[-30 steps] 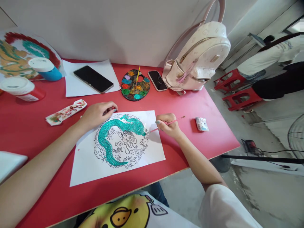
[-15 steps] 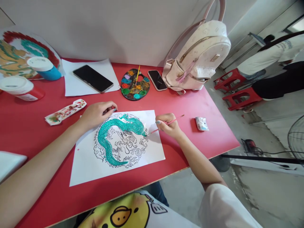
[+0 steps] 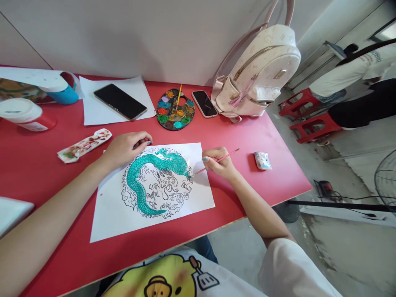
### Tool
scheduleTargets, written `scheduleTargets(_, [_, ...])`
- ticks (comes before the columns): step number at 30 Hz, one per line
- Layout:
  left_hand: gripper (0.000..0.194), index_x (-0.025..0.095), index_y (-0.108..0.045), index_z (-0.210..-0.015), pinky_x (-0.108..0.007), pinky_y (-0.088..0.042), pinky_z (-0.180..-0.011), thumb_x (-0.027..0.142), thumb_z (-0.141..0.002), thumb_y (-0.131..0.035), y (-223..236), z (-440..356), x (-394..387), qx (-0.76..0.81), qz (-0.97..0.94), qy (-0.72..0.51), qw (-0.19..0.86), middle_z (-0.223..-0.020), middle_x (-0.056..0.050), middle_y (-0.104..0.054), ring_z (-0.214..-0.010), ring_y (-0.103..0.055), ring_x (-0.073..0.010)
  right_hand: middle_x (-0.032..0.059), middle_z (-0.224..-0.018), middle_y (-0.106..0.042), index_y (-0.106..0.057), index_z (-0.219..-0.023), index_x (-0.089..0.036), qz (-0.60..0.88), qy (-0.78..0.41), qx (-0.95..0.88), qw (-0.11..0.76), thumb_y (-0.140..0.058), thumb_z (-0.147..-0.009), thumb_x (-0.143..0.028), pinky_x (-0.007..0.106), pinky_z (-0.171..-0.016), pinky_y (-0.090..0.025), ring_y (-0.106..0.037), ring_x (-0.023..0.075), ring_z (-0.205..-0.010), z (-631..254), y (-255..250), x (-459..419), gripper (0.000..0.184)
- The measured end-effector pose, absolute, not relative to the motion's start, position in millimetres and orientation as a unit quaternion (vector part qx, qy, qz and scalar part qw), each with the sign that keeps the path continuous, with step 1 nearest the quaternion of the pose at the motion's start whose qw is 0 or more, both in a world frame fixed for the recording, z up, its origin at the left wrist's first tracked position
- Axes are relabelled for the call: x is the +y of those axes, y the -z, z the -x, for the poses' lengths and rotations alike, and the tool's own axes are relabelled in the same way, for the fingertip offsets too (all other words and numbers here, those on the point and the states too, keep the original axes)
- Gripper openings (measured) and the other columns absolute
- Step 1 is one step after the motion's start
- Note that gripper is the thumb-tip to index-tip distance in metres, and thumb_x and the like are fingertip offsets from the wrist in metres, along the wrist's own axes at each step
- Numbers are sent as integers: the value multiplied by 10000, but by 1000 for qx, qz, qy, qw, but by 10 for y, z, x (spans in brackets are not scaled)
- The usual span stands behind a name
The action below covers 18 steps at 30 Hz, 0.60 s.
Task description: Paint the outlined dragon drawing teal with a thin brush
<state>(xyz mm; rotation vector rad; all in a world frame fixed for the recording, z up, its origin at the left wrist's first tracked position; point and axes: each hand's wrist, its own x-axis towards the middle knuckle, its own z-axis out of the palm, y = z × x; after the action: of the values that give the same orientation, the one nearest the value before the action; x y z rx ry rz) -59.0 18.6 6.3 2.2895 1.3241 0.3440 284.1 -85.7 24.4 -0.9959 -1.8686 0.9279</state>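
A paintbrush (image 3: 229, 155) with a pink handle is pinched in my right hand (image 3: 220, 163). Its tip meets the drawing's right side, at the lower end of a teal-painted stretch. The drawing is a round line-art dragon (image 3: 135, 181) on white paper (image 3: 108, 222), its body teal and its head uncoloured. My left hand (image 3: 128, 147) rests on the paper's upper left edge, fingers curled in, with nothing visible in them. Beyond the paper sits a round palette (image 3: 167, 124) of several paint colours, a yellow-handled brush (image 3: 179, 95) lying on it.
Two phones (image 3: 120, 101) (image 3: 204, 103), a stained paint strip (image 3: 85, 145), paint jars (image 3: 26, 115) (image 3: 63, 93) and a bent painted sheet (image 3: 23, 88) lie around. A pale backpack (image 3: 260, 74) leans on the wall; a small packet (image 3: 262, 161) is right. Seated people (image 3: 343, 78) are beyond.
At the far left, the painted sheet has folded down from leaning against the wall. Both hands stay nearly where they were, and the brush tip remains at the same spot.
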Motion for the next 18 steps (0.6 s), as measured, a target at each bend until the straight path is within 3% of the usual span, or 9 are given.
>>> scheduleTargets(6, [263, 230, -756, -1185, -325, -449, -808, 326, -1055, -548, -126, 569, 165, 480, -835, -119, 239, -1030, -43, -825, -875, -685, -202, -29, -520, -470, -497, -588, -235, 398, -364, -735, 411, -559, -1144, -812, 305, -517, -285, -391, 107, -472, -2849, -234, -849, 803])
scheduleTargets(18, [278, 260, -779, -1140, -365, -488, -815, 376, -1019, -556, -125, 578, 170, 483, -831, -130, 244, -1028, -88, -839, -856, -731, -256, -35, -522, -459, -498, -591, -241, 385, -384, -735, 406, -588, -1150, -769, 306, -521, -294, -382, 113, -480, -2851, -227, -848, 774])
